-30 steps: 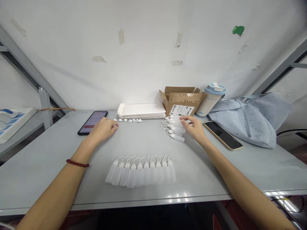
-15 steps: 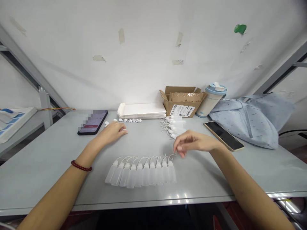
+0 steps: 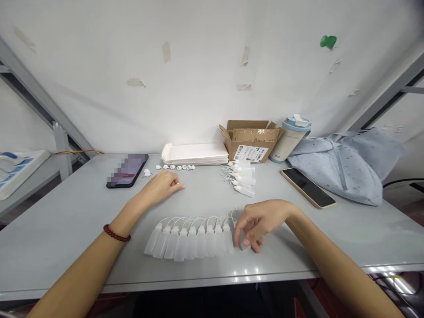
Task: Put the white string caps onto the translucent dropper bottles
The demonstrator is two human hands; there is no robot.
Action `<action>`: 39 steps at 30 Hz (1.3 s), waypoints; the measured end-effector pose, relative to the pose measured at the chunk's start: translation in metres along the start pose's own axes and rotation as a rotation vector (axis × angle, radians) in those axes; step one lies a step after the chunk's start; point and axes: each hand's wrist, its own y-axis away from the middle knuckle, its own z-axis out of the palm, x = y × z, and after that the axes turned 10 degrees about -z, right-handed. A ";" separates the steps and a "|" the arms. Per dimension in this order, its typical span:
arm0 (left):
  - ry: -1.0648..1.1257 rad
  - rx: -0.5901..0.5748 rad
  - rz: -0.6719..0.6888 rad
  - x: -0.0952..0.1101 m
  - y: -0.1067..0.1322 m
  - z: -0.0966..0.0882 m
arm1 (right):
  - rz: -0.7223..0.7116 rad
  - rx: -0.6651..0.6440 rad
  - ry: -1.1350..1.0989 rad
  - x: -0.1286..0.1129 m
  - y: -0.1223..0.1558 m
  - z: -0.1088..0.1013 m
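Observation:
Along the near part of the table stands a close row of small translucent squeeze bottles (image 3: 181,246), lying flat with white caps on thin straps pointing away from me. At the right end of that row my right hand (image 3: 253,223) has its fingers closed around the last bottle (image 3: 244,244), which is mostly covered by the fingers. My left hand (image 3: 162,185) hovers low over the table further back, its fingers curled under and the thumb pointing right. What its fingers hold, if anything, is hidden. Just behind it, several loose white caps (image 3: 179,167) form a line.
More small bottles (image 3: 244,180) lie in a pile at the back middle. Behind stand white envelopes (image 3: 195,153), a cardboard box (image 3: 251,143) and a tumbler (image 3: 289,139). One phone (image 3: 127,171) lies left, another phone (image 3: 308,187) right, beside a pale blue cloth bag (image 3: 338,170).
My right hand has come down and toward me onto the rightmost bottle, closing on it. My left hand has shifted slightly right, and the white bit at its fingertips no longer shows.

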 end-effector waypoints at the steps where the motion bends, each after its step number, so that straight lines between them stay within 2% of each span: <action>1: 0.000 0.007 0.008 0.000 0.000 0.000 | 0.023 -0.008 0.008 0.000 0.000 0.000; 6: 0.101 0.035 0.039 0.007 0.002 0.000 | 0.067 -0.028 0.067 -0.003 0.000 0.000; 13: 0.375 -0.019 -0.022 0.029 0.009 -0.003 | -0.021 0.133 0.015 0.001 0.006 -0.004; 18: 0.560 -0.146 -0.041 0.044 0.016 -0.002 | -0.125 0.216 -0.026 0.002 0.006 -0.006; 23: 0.724 -0.303 -0.028 0.060 0.024 -0.003 | -0.223 0.333 0.080 0.000 -0.002 -0.004; 26: 0.776 -0.355 -0.033 0.067 0.027 -0.004 | -0.267 0.415 0.072 0.000 -0.009 0.000; 29: 0.826 -0.359 -0.041 0.071 0.029 -0.005 | -0.318 0.460 0.017 0.001 -0.014 0.004; 39: 0.875 -0.411 -0.002 0.075 0.035 -0.008 | -0.441 0.494 -0.117 0.003 -0.026 0.016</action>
